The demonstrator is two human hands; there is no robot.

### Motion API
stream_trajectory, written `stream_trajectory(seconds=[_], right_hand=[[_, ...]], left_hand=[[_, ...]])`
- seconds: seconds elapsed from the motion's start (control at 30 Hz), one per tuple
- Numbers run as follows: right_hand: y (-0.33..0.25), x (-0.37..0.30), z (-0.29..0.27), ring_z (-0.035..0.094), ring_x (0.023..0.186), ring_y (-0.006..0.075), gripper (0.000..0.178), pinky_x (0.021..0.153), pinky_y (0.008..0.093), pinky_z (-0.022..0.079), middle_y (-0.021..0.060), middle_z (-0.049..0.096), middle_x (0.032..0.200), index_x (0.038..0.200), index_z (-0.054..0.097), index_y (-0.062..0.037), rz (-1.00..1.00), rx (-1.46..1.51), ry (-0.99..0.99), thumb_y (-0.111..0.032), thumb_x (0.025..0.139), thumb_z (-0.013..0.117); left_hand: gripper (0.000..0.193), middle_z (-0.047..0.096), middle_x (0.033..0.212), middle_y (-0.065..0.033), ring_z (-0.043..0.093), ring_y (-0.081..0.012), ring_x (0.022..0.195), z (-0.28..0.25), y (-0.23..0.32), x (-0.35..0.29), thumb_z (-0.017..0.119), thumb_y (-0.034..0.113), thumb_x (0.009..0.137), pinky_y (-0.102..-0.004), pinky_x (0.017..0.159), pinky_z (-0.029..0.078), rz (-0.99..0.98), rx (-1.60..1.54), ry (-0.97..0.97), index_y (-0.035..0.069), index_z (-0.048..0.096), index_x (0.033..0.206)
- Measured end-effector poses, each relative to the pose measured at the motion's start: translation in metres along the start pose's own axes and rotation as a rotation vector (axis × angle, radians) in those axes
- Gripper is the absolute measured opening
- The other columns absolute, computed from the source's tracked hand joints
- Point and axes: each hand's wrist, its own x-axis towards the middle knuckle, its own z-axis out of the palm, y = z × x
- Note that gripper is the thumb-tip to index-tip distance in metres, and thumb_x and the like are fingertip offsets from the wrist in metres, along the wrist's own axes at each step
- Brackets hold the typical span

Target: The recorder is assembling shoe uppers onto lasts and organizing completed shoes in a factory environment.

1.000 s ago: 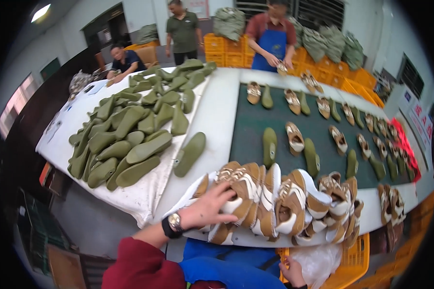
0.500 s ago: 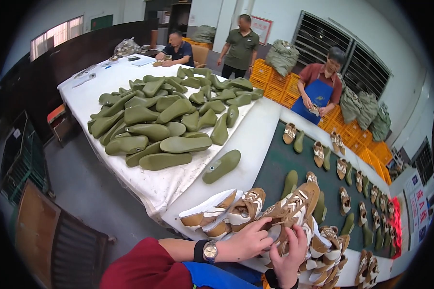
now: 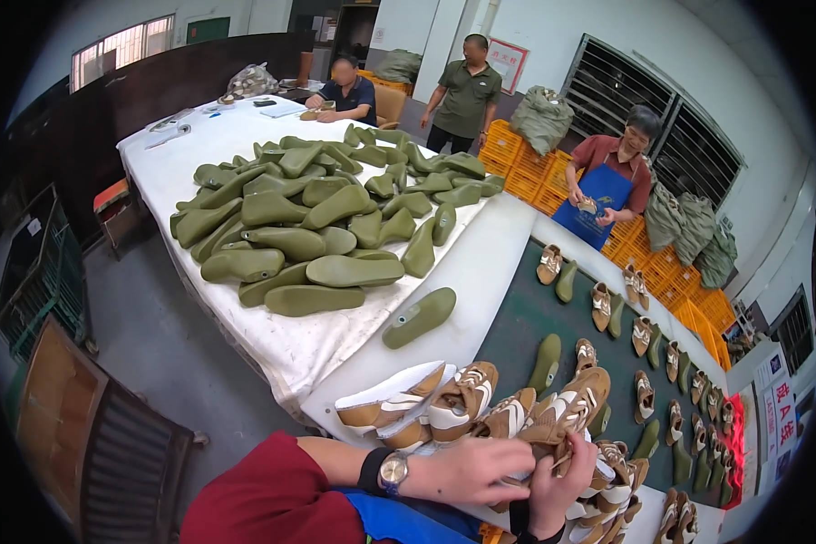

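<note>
A brown suede sneaker with white stripes (image 3: 578, 399) is tilted up between my hands, its toe pointing away from me. My left hand (image 3: 470, 470), with a watch on the wrist, has its fingers bent around the near end by the shoe's opening. Around the other side of that end, my right hand (image 3: 562, 485) grips with the thumb up, and a lace-like strip shows by its fingers. The fingers partly cover the opening. Matching sneakers (image 3: 464, 397) stand just left of the held one, and more sneakers (image 3: 612, 480) are piled to its right.
Green shoe lasts (image 3: 308, 218) lie heaped on a white-covered table (image 3: 308, 358); a single last (image 3: 419, 317) lies nearer. A dark green conveyor belt (image 3: 508, 340) carries sneakers and lasts. Across it, a person in a blue apron (image 3: 598, 204) handles a shoe. Two more people are at the back.
The held sneaker has come slightly down and nearer me. My left hand has dropped from the lacing area to the near end, and my right fingers have curled in more. The view has shifted slightly.
</note>
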Motion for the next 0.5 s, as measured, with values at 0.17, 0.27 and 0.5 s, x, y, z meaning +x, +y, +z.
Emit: stream_trajectory(seconds=[0.17,0.27,0.5], right_hand=[[-0.018,-0.006,-0.002,0.052,0.078,0.0306,0.038,0.071,0.0358,0.043,0.0160,0.052,0.088,0.101,0.053,0.0009,-0.044,0.123,-0.065,0.005,0.063,0.055],[-0.022,-0.007,-0.004,0.054,0.077,0.0288,0.036,0.069,0.0331,0.044,0.0151,0.055,0.088,0.099,0.055,0.0009,-0.026,0.225,-0.107,0.005,0.064,0.059],[-0.035,-0.002,-0.018,0.056,0.076,0.0238,0.028,0.065,0.0308,0.045,0.0126,0.059,0.093,0.100,0.060,-0.0008,-0.001,0.246,-0.155,0.006,0.073,0.062]], left_hand=[[0.046,0.050,0.105,-0.0132,0.054,-0.0304,0.094,-0.018,-0.011,0.021,0.069,0.020,0.074,-0.0363,0.076,0.048,0.064,0.277,0.074,0.003,0.049,0.111],[0.041,0.051,0.110,-0.0151,0.056,-0.0301,0.096,-0.021,-0.018,0.017,0.065,0.017,0.081,-0.0348,0.080,0.048,0.042,0.235,-0.014,-0.001,0.052,0.115],[0.030,0.057,0.107,-0.0134,0.059,-0.0276,0.092,-0.032,-0.031,0.010,0.062,0.012,0.083,-0.0338,0.079,0.049,0.101,0.100,-0.018,-0.002,0.057,0.108]])
